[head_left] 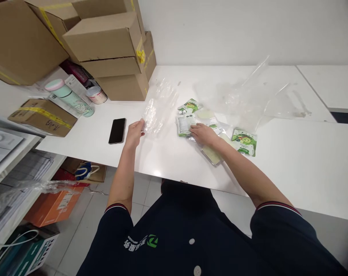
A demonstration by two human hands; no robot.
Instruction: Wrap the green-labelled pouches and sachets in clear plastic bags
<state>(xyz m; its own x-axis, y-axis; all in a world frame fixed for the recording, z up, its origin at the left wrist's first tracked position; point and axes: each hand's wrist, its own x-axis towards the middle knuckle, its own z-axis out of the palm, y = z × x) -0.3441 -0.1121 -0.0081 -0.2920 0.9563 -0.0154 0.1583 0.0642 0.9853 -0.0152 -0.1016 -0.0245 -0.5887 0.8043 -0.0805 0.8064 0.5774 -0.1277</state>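
Note:
My left hand [134, 133] pinches the near-left edge of a crinkled clear plastic bag [159, 107], which lies stretched away from me on the white table [168, 157]. To the right, my right hand [204, 134] has its fingers closed on the edge of a white-and-green pouch [184, 125], its printed text side up. Partly under that pouch lies another green pouch [189, 105] with a kiwi picture. Pale flat packets [212, 155] spread beneath and around my right hand and wrist. A separate green kiwi pouch [245, 142] rests right of my forearm.
A large clear plastic sheet [248, 96] spreads over the table's back right. Left of my left hand lies a black phone [117, 131]. Stacked cardboard boxes [110, 46], a mint bottle [72, 99] and a small tub [96, 94] stand at the left. Shelves [15, 168] adjoin the table.

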